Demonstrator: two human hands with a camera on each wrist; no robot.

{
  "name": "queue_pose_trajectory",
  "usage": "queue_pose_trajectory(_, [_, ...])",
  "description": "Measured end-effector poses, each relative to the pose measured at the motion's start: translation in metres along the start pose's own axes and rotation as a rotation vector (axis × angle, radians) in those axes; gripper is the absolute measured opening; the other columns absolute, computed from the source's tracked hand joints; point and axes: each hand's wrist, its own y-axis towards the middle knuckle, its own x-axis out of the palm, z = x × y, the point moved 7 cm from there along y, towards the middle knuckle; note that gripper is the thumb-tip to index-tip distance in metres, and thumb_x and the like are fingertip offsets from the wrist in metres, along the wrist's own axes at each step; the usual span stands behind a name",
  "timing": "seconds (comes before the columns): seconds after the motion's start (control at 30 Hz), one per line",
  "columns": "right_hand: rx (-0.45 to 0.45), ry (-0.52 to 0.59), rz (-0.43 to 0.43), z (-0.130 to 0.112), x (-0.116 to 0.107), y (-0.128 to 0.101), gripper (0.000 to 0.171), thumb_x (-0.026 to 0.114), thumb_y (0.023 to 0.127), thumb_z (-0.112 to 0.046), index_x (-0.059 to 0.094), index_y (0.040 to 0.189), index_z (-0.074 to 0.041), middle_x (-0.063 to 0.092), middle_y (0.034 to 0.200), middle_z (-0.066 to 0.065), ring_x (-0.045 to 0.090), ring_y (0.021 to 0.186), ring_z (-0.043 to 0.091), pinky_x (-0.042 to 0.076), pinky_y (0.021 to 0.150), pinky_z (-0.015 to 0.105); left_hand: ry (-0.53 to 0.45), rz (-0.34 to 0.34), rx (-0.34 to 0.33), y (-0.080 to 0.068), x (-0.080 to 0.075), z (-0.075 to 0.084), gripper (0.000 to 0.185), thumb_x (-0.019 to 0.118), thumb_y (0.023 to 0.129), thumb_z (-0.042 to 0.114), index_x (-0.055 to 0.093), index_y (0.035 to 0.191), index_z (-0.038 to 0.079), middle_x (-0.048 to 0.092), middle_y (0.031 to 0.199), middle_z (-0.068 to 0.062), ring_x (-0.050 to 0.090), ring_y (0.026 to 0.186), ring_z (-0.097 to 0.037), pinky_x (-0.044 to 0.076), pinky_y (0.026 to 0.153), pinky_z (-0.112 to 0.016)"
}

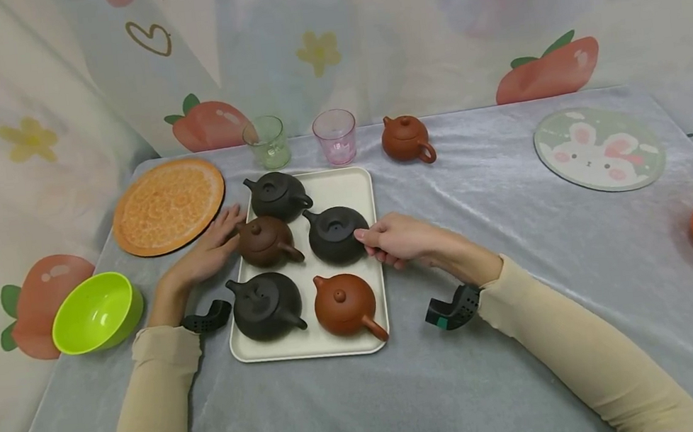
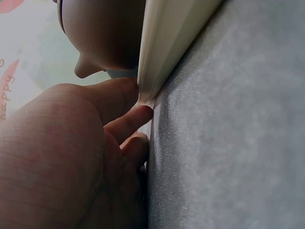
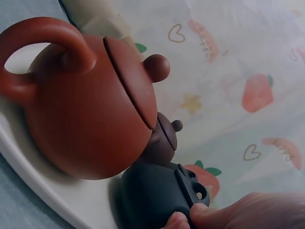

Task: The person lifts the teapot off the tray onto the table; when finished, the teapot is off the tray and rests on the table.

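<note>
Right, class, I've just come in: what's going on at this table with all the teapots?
A person sits at a table with five teapots on a cream tray. The right hand pinches the handle of a dark teapot on the tray. The left hand rests at the tray's left edge, beside a brown teapot. A sixth teapot stands off the tray.

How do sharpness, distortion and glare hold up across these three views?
Head view: sharp, even soft light, wide-angle bending at the edges, faint shine on the tray. Left wrist view: left hand fills the frame, blurred. Right wrist view: red-brown teapot soft, tilted.
</note>
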Motion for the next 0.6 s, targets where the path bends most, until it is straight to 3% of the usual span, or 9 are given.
queue_pose_trajectory(0.6, [0.001, -0.013, 0.029, -0.005, -0.025, -0.011, 0.046, 0.041, 0.105, -0.038, 0.053, 0.082, 0.0, 0.044, 0.066, -0.001, 0.035, 0.054, 0.009, 0.03, 0.051, 0.023, 0.01, 0.003, 0.005, 0.0, 0.0, 0.0, 0.054, 0.034, 0.106, 0.016, 0.02, 0.154, -0.003, -0.001, 0.163, -0.02, -0.01, 0.15, -0.036, -0.005, 0.119, -0.056])
